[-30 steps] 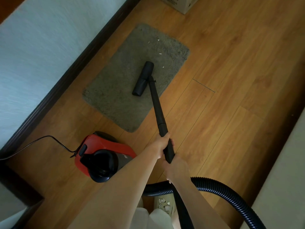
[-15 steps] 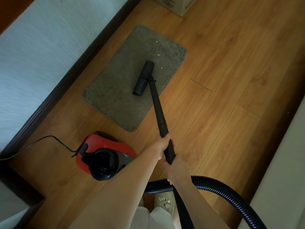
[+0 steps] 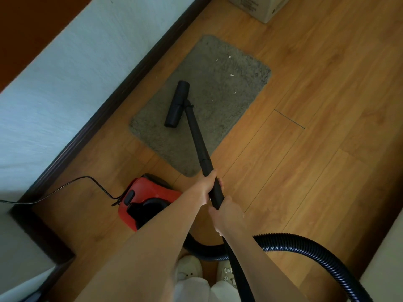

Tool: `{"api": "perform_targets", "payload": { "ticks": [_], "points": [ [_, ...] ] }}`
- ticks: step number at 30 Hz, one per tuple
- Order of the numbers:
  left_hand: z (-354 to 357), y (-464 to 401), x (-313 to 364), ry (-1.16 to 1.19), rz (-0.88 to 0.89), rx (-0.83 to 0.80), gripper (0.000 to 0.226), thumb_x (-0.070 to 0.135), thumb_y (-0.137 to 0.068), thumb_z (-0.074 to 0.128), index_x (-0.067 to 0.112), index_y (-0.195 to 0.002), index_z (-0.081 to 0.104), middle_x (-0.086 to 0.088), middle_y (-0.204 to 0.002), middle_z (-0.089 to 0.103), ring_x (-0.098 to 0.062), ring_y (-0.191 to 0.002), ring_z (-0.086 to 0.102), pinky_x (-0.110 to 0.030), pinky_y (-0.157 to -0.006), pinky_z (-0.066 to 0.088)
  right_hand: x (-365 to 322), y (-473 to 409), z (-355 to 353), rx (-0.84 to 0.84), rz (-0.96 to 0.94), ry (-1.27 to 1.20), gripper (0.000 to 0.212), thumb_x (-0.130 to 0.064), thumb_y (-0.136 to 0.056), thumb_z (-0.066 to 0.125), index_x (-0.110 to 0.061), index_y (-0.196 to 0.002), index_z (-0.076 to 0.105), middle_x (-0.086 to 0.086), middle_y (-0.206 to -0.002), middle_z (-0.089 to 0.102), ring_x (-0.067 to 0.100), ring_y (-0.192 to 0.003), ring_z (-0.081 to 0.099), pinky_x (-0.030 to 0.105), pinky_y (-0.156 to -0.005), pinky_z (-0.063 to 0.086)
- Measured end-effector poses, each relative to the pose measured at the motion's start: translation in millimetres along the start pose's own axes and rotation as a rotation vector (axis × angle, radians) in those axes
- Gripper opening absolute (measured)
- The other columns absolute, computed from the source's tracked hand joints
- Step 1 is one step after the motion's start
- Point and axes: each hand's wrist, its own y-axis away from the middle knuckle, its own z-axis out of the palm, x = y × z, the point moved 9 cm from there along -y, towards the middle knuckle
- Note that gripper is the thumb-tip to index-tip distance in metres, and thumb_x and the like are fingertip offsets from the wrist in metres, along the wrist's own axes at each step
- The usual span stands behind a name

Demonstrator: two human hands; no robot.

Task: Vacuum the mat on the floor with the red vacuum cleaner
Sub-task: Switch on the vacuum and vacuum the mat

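Note:
A grey mat (image 3: 220, 99) lies on the wooden floor beside the wall, with a few white scraps (image 3: 231, 74) on its far part. The black floor nozzle (image 3: 177, 103) rests on the mat's left middle, joined to a black wand (image 3: 199, 142). My left hand (image 3: 207, 187) grips the wand's lower end. Just below it, my right hand (image 3: 227, 216) grips the wand where the hose begins. The red vacuum cleaner (image 3: 145, 200) sits on the floor at my left, partly hidden by my left forearm.
A ribbed black hose (image 3: 305, 247) loops over the floor to my right. A black power cord (image 3: 65, 188) runs left from the cleaner. A cardboard box (image 3: 259, 7) stands beyond the mat. A dark skirting (image 3: 130, 77) lines the wall. My slippered feet (image 3: 189, 269) are below.
The nozzle has slid left across the mat, toward the wall. Both hands keep their grip on the wand.

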Motion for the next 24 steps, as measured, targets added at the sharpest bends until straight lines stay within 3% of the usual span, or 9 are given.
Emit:
{"api": "perform_targets", "payload": {
  "ticks": [6, 11, 17, 21, 24],
  "points": [
    [6.9, -6.4, 14.1, 0.005, 0.007, -0.024, 0.015, 0.022, -0.095, 0.054, 0.011, -0.086, 0.047, -0.005, -0.065, 0.051, -0.014, -0.055, 0.049, -0.027, -0.057, 0.048, -8.2, -11.6, -6.7, 0.015, 0.01, -0.004, 0.033, -0.035, -0.094, 0.051, -0.01, -0.114, 0.045, -0.003, -0.072, 0.045, 0.008, -0.058, 0.048, 0.018, -0.042, 0.032],
    [20.5, -2.0, 7.3, -0.023, -0.056, -0.068, 0.014, 0.024, -0.094, 0.055, 0.011, -0.092, 0.048, -0.004, -0.066, 0.053, -0.013, -0.056, 0.051, -0.026, -0.059, 0.049, 1.2, -8.8, -14.4, 0.005, 0.048, -0.026, 0.032, -0.035, -0.093, 0.051, -0.01, -0.114, 0.046, 0.002, -0.081, 0.052, 0.015, -0.067, 0.054, 0.02, -0.044, 0.034],
    [44.7, 8.5, -10.9, -0.082, -0.062, -0.1, 0.014, 0.025, -0.095, 0.054, 0.013, -0.098, 0.047, -0.003, -0.065, 0.053, -0.014, -0.056, 0.052, -0.027, -0.06, 0.05, 28.6, 3.4, -26.9, 0.035, 0.093, -0.061, 0.03, -0.033, -0.092, 0.052, -0.011, -0.111, 0.047, -0.001, -0.074, 0.05, 0.014, -0.063, 0.053, 0.021, -0.046, 0.035],
    [65.5, 17.2, -30.8, -0.082, -0.078, -0.134, 0.017, 0.025, -0.094, 0.054, 0.015, -0.106, 0.046, -0.003, -0.07, 0.054, -0.013, -0.058, 0.052, -0.026, -0.061, 0.051, 52.7, 15.8, -35.3, 0.067, 0.121, -0.088, 0.028, -0.031, -0.092, 0.052, -0.01, -0.109, 0.048, -0.001, -0.072, 0.05, 0.013, -0.06, 0.052, 0.022, -0.048, 0.04],
    [80.3, 24.2, -42.3, -0.095, -0.079, -0.156, 0.019, 0.025, -0.094, 0.054, 0.016, -0.109, 0.046, -0.003, -0.072, 0.054, -0.012, -0.059, 0.052, -0.026, -0.064, 0.051, 66.4, 24.0, -41.4, 0.078, 0.141, -0.119, 0.028, -0.031, -0.092, 0.052, -0.009, -0.108, 0.047, 0.001, -0.074, 0.051, 0.019, -0.066, 0.058, 0.03, -0.057, 0.052]
  ]
}}
